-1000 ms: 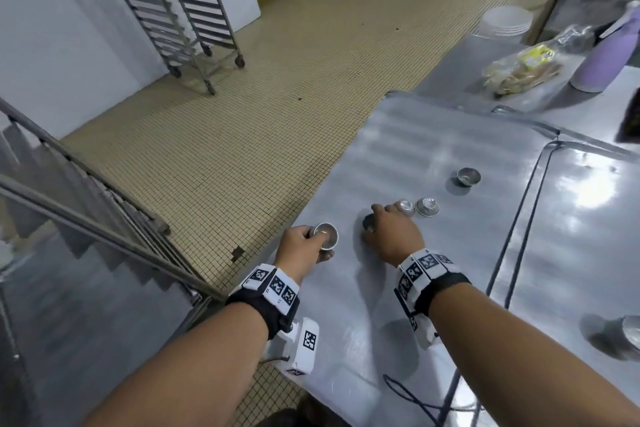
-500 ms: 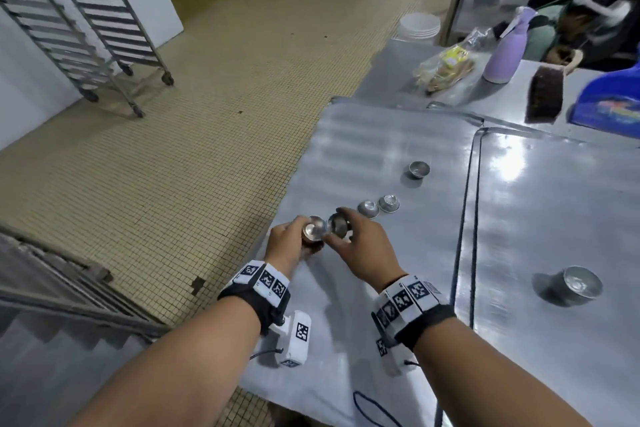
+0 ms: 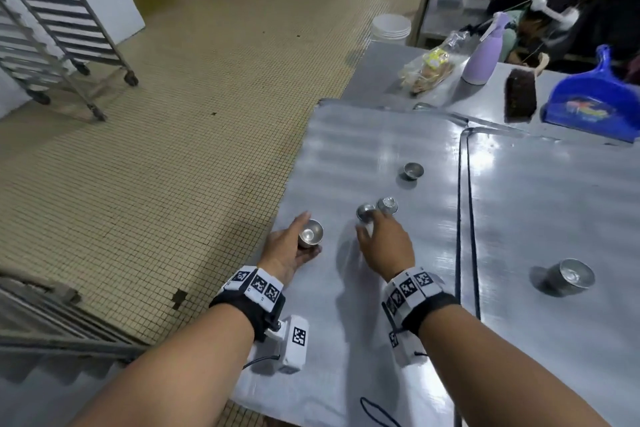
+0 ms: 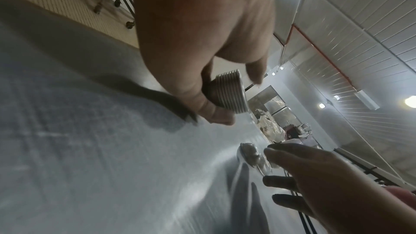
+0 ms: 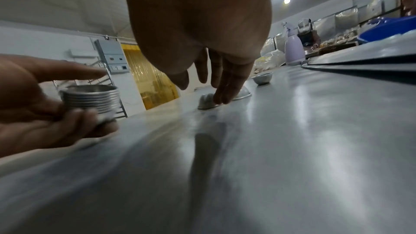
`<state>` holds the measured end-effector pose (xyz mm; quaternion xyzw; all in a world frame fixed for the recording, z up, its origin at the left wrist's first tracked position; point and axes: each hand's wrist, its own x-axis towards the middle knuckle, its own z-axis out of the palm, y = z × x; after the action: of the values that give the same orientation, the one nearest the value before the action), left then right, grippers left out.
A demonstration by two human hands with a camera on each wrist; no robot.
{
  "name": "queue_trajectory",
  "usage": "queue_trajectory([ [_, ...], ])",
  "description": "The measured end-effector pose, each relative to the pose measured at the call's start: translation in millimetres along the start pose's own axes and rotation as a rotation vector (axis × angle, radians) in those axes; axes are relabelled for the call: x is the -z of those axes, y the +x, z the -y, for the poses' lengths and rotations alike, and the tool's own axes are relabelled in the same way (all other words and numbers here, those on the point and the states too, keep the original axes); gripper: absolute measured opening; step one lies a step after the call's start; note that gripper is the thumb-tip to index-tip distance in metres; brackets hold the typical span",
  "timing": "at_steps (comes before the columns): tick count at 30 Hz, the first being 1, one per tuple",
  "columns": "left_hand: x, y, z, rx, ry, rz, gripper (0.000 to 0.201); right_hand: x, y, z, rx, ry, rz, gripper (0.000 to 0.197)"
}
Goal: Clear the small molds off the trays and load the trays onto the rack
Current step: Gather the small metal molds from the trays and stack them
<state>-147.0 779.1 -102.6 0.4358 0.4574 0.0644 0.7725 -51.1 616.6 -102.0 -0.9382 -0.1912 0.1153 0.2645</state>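
My left hand (image 3: pixel 294 246) holds a nested stack of small metal molds (image 3: pixel 310 234) (image 4: pixel 229 93) (image 5: pixel 90 100) just above the near left part of the tray (image 3: pixel 346 149). My right hand (image 3: pixel 374 236) reaches out with straight fingers, and its fingertips (image 5: pixel 221 98) touch an upturned mold (image 3: pixel 365 211) (image 5: pixel 207 102) on the tray. A second upturned mold (image 3: pixel 388 205) lies right beside it. Farther back an upright mold (image 3: pixel 413 170) (image 5: pixel 262 78) stands alone. On the second tray (image 3: pixel 554 201) to the right is another stack of molds (image 3: pixel 571 276).
A wheeled tray rack (image 3: pixel 52 28) stands on the tiled floor at the far left. Behind the trays lie a bag of food (image 3: pixel 427 69), a lilac spray bottle (image 3: pixel 483 52), a brush (image 3: pixel 519 95) and a blue dustpan (image 3: pixel 595 104). A person sits at the back right.
My right hand has let go of a mold at the left hand's stack and moved right to the upturned mold. The left hand still holds the stack.
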Motion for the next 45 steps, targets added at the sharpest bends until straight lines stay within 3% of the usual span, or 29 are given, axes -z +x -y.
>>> queue_trajectory([
  [6, -2, -3, 0, -0.047, 0.184, 0.039, 0.009, 7, 40, -11, 0.022, -0.108, 0.169, 0.049],
  [9, -4, -6, -2, -0.107, 0.284, 0.054, 0.008, 4, 49, -10, 0.016, -0.169, 0.228, 0.044],
  [13, -5, -8, -1, -0.166, 0.421, 0.082, 0.016, -3, 46, -15, 0.008, -0.175, 0.192, 0.025],
  [19, -8, -15, -2, -0.225, 0.543, 0.092, 0.016, -8, 33, -25, 0.032, -0.082, 0.11, 0.027],
  [23, -10, -13, 4, -0.212, 0.569, 0.088, 0.018, -7, 19, -28, 0.032, -0.02, 0.055, 0.047],
  [28, -12, -12, 10, -0.196, 0.519, 0.09, 0.024, -6, 2, -33, 0.016, 0.083, 0.006, 0.033],
  [36, -14, -9, 12, -0.192, 0.481, 0.089, 0.022, -6, -13, -34, -0.008, 0.094, 0.027, 0.048],
  [40, -14, -6, 13, -0.19, 0.481, 0.082, 0.024, -6, -13, -35, -0.021, 0.032, 0.049, 0.05],
  [45, -13, -3, 10, -0.168, 0.449, 0.063, 0.02, -2, -15, -34, -0.053, -0.103, 0.031, 0.038],
])
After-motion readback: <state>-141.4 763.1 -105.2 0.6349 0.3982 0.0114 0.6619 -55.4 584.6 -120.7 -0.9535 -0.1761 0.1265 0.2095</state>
